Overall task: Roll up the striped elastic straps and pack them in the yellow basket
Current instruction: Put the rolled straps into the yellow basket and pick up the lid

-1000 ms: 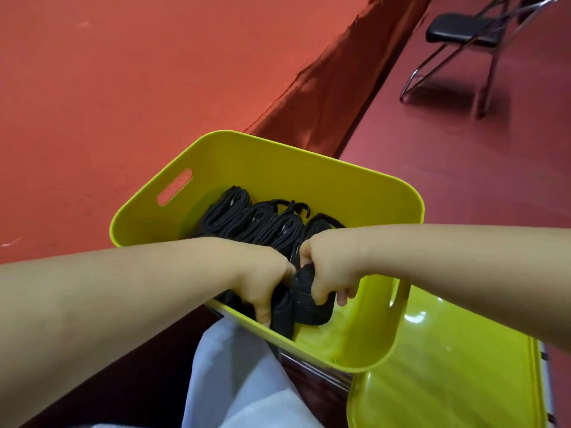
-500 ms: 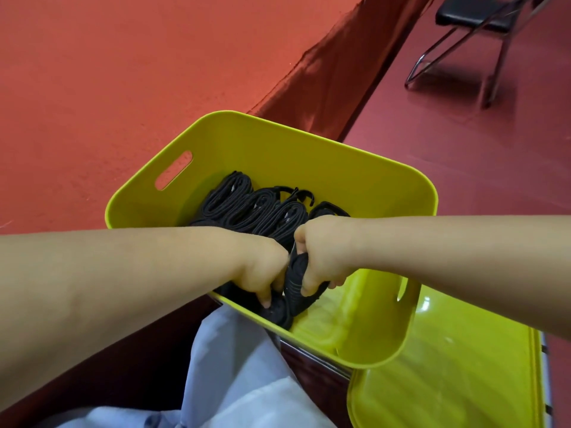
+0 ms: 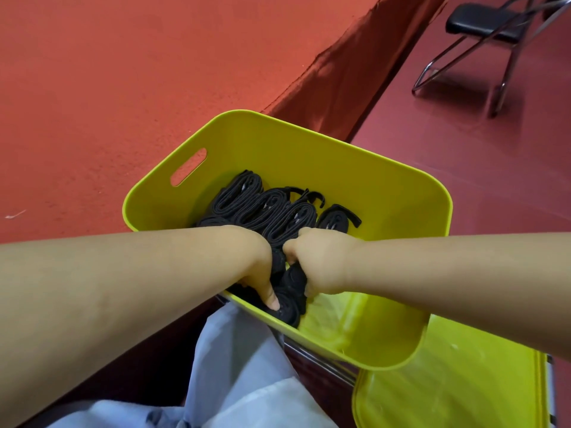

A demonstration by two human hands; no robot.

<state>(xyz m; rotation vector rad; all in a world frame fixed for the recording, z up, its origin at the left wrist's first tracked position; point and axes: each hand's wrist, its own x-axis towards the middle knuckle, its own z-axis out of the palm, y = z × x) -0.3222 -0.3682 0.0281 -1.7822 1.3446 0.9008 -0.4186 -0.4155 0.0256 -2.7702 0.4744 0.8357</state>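
Observation:
The yellow basket (image 3: 355, 168) sits at the edge of a red-covered table, tilted toward me. Several rolled black straps (image 3: 265, 208) lie side by side in its left half. Both hands are inside the basket near its front wall. My left hand (image 3: 259, 270) presses its fingers down on a rolled black strap (image 3: 292, 287). My right hand (image 3: 318, 264) grips the same roll from the right, fingers curled round it. The right half of the basket floor is bare.
A red cloth covers the table (image 3: 123, 88) to the left. A yellow chair seat (image 3: 448, 384) lies under the basket at lower right. A black folding chair (image 3: 482, 23) stands on the dark red floor at the back right. Light trousers (image 3: 247, 372) show below.
Both hands have pushed the roll lower and further left, toward the front wall of the basket. The view has shifted slightly.

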